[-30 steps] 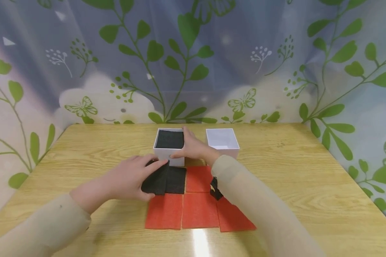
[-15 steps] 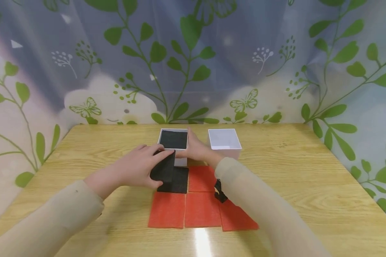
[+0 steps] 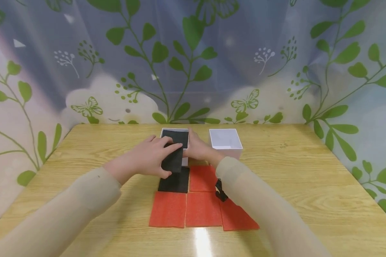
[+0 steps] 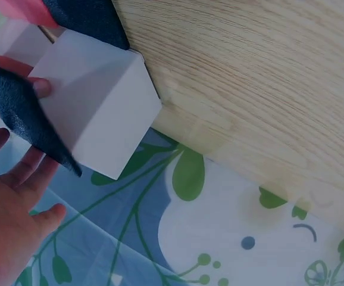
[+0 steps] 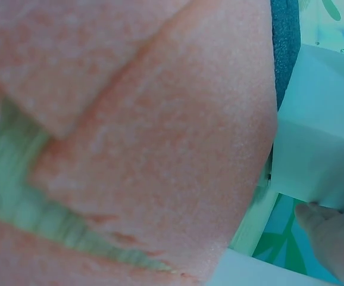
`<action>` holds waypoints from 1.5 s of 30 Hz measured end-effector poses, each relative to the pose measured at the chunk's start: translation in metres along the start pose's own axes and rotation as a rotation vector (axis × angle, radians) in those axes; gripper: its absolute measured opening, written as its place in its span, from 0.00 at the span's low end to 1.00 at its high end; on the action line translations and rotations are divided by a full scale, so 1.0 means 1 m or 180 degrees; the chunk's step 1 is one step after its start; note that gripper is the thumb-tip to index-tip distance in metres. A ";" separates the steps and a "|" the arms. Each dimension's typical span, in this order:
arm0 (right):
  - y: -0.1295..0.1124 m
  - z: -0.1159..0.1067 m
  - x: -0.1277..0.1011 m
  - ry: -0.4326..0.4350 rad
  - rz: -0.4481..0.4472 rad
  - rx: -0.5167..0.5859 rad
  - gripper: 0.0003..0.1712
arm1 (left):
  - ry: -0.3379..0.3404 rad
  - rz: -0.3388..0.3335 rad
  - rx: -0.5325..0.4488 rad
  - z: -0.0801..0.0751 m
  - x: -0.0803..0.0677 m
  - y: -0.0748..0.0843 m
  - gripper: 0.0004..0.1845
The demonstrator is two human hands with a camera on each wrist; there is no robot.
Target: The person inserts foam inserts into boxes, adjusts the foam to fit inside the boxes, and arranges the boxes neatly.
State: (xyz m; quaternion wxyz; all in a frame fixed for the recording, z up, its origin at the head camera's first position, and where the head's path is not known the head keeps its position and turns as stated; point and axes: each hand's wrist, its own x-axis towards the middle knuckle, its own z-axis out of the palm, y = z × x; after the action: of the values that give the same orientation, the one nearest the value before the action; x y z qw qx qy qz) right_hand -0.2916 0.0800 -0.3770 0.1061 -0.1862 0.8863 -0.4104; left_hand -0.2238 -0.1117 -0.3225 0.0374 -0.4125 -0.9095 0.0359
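My left hand (image 3: 151, 155) pinches a black cloth square (image 3: 174, 162) between thumb and fingers, tilted at the near rim of the left white box (image 4: 103, 89). Another black cloth (image 3: 177, 136) shows inside that box. The right hand (image 3: 197, 147) grips the box's right side; its fingertips appear against the box wall in the right wrist view. On the table in front of the box lies one more black cloth square (image 3: 175, 181), flat, partly overlapped by the held one in the head view.
Several red cloth squares (image 3: 167, 210) lie flat near the black one, some partly under the right forearm in the head view. A second white open box (image 3: 226, 139) stands to the right with nothing dark inside. A patterned curtain (image 3: 132, 53) hangs behind the wooden table (image 3: 308, 185).
My left hand has carried the black cloth square up and forward, from over the flat squares to the left box's near rim. The right hand stays on the box.
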 end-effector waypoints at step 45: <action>-0.002 -0.005 -0.001 -0.0058 0.0025 -0.0177 0.63 | 0.0399 0.0247 -0.0158 0.001 0.000 0.012 0.20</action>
State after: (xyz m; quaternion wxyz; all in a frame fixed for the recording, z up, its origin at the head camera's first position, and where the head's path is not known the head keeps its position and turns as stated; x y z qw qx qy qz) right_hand -0.2919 0.0830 -0.3720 0.1105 -0.1893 0.8972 -0.3835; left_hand -0.2152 -0.1042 -0.3247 0.0826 -0.4498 -0.8893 -0.0111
